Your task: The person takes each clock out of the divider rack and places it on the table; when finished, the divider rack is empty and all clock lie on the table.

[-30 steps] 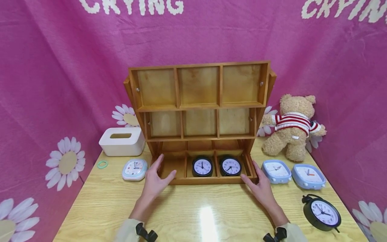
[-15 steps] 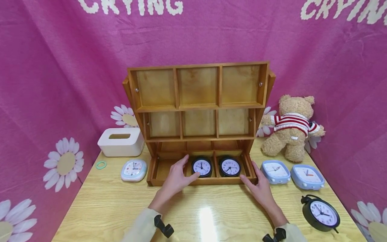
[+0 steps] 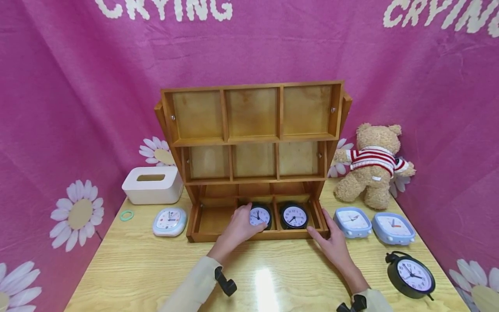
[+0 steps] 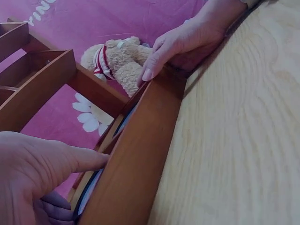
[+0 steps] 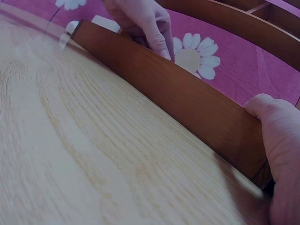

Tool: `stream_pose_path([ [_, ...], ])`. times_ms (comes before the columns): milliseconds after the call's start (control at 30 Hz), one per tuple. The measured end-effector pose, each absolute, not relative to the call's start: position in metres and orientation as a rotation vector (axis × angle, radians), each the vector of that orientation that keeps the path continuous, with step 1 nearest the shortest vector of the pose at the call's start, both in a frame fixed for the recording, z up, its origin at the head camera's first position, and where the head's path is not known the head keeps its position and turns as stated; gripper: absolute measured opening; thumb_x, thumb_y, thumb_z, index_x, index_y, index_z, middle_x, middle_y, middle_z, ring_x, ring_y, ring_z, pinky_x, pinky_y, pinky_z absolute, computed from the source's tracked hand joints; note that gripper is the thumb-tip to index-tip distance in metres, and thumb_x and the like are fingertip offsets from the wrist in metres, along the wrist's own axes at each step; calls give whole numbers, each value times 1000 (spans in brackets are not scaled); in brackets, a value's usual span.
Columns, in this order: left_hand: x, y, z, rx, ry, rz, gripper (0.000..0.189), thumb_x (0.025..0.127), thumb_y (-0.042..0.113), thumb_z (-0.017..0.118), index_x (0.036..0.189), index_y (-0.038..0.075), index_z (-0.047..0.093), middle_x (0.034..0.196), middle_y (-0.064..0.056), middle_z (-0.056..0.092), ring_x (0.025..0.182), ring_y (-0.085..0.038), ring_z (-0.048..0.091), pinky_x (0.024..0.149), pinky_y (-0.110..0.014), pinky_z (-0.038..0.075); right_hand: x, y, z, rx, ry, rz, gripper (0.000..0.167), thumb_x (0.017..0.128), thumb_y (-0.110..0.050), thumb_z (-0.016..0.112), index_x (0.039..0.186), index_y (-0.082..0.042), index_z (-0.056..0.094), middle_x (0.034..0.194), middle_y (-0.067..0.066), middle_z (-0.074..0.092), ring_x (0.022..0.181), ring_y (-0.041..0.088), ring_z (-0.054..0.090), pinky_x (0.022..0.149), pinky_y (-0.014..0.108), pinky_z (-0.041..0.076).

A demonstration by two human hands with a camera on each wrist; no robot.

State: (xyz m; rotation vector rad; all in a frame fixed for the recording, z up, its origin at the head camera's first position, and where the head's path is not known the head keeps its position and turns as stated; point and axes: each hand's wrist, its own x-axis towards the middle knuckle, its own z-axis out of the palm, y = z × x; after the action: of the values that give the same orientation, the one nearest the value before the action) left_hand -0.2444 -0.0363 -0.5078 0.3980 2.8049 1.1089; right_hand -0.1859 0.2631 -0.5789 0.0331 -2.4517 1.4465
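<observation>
A brown wooden tiered shelf (image 3: 252, 139) stands on the table, with two round black alarm clocks in its bottom row. My left hand (image 3: 239, 225) holds the middle clock (image 3: 257, 216), forefinger at its upper left and thumb across its lower front. In the left wrist view the thumb (image 4: 89, 159) lies at the front board's top edge, the other fingers bent down by the clock. The right-hand clock (image 3: 294, 216) sits in the compartment beside it. My right hand (image 3: 334, 245) grips the shelf's front right corner, thumb on the front rim and fingers along the outer end.
On the right are two blue alarm clocks (image 3: 353, 222), a black twin-bell clock (image 3: 411, 275) and a teddy bear (image 3: 375, 164). Left of the shelf are a pale blue clock (image 3: 170, 221), a white tissue box (image 3: 153, 185) and a green ring (image 3: 126, 215). Pink cloth hangs behind.
My left hand has moved right from the shelf's left end to the middle clock and closed around it. The right hand stays at the right corner.
</observation>
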Motion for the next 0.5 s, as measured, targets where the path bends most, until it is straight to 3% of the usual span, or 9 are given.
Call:
stream_pose_path([
  [233,-246,-32,-506,345,2829,1046,95,82,43,89,148,-11,48,149,-32,50,135,-45,51,109,-57,48,-186,264,-577,51,-2449,1454,83,95,-20,78,163,-2,32,162,27,39,142,43,45,101,1,27],
  [367,-245,-30,-506,296,2853,1060,90,79,43,92,140,-11,56,138,-30,57,117,-39,61,100,-54,56,-186,263,-576,48,-2457,1451,83,96,-21,78,163,-3,32,162,26,39,143,41,46,103,4,28],
  [500,-245,-28,-503,259,2860,1059,78,75,41,94,126,-10,65,118,-22,62,97,-32,62,86,-48,61,-185,263,-578,41,-2454,1446,82,96,-22,77,162,-3,33,161,26,41,142,40,46,102,3,27],
])
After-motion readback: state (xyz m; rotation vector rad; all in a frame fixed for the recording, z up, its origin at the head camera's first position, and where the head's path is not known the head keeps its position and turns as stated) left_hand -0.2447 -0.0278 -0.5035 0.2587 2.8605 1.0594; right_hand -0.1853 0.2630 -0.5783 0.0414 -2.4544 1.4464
